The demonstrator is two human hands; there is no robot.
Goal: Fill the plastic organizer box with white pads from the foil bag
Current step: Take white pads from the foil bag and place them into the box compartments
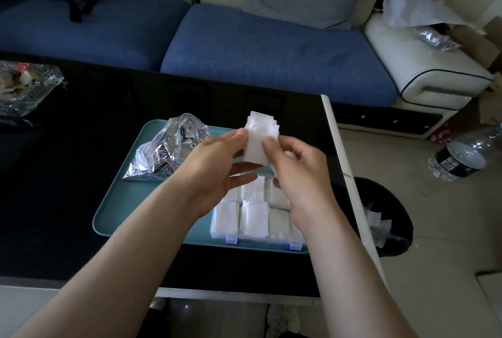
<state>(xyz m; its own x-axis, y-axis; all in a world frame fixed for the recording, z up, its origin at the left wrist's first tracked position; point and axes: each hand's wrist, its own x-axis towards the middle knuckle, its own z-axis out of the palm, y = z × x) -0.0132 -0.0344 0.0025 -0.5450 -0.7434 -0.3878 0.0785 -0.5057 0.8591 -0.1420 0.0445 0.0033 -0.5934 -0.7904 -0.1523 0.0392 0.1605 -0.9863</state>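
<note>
Pads (260,138) pinched as a stack by left hand (217,169) and right hand (298,174), held over box (258,240) at tray's (122,210) near right, probably for squaring to fit; bag (163,147) slumped far left.

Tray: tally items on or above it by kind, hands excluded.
foil bag: 1
box: 1
pad stack, pinched by left hand and right hand: 1
Total: 3. Pads in the box are partly hidden, so not counted.
</note>
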